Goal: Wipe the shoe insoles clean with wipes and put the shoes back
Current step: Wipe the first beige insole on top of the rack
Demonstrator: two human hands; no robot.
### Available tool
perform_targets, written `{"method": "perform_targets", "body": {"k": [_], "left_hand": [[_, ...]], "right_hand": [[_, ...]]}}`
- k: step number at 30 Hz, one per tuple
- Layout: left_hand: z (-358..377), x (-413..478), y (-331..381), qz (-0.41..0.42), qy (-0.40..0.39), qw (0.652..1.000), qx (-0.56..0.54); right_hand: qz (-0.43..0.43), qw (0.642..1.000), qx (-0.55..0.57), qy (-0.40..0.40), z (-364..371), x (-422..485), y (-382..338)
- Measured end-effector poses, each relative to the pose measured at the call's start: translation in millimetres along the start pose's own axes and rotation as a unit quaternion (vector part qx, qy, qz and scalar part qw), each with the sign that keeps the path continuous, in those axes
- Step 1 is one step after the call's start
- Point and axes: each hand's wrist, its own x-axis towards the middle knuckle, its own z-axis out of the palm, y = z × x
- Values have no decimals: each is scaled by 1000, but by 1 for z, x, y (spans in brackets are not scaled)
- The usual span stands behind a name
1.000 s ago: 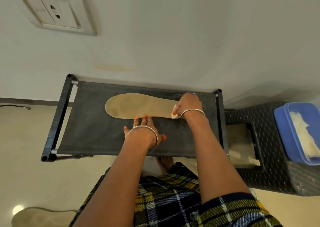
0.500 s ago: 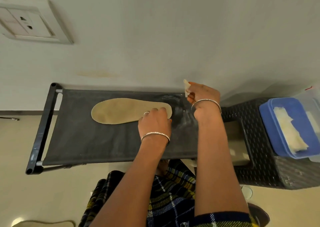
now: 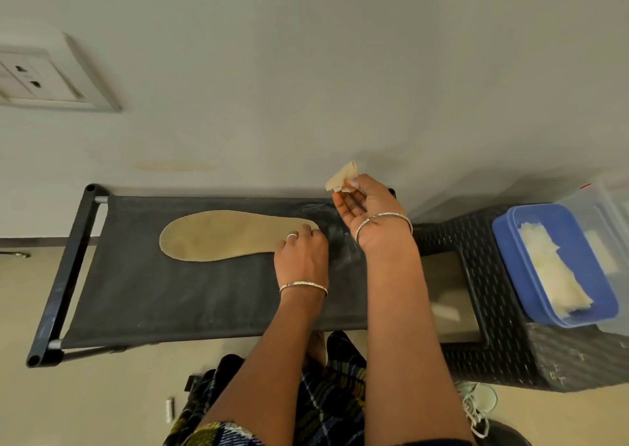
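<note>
A pale wall [image 3: 340, 71] fills the upper frame with a white socket plate [image 3: 37, 81] at upper left, below it a dark fabric shelf [image 3: 190, 296] stretched in a black tube frame [image 3: 64, 275] stands on a beige floor [image 3: 112, 398], and a black woven-pattern stool [image 3: 510, 353] sits just beside it at right.

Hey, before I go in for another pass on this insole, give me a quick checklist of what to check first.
1. Insole lying flat on the black fabric shelf: ok.
2. Left hand holding the insole's heel end steady: ok.
3. Wipe pinched in the right hand, lifted clear of the insole: ok.
4. Wipe clean enough to reuse: cannot tell; it looks crumpled and tan.
5. Fresh wipes ready in the open blue tub to the right: ok.
6. Insole surface fully clean: cannot tell.
</note>
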Motion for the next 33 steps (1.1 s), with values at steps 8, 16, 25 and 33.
{"method": "perform_targets", "body": {"k": [8, 16, 25, 33], "left_hand": [[-38, -29, -10, -67, 23, 996, -58], [-98, -112, -44, -213, 82, 941, -250], [-151, -232, -124, -334, 154, 713, -597], [-188, -368, -191, -393, 189, 461, -773]], "right_hand": [[19, 998, 42, -43, 10, -38, -2], [37, 997, 17, -72, 13, -117, 20], [149, 983, -22, -109, 4, -243, 103], [160, 966, -94, -182, 33, -333, 166]]}}
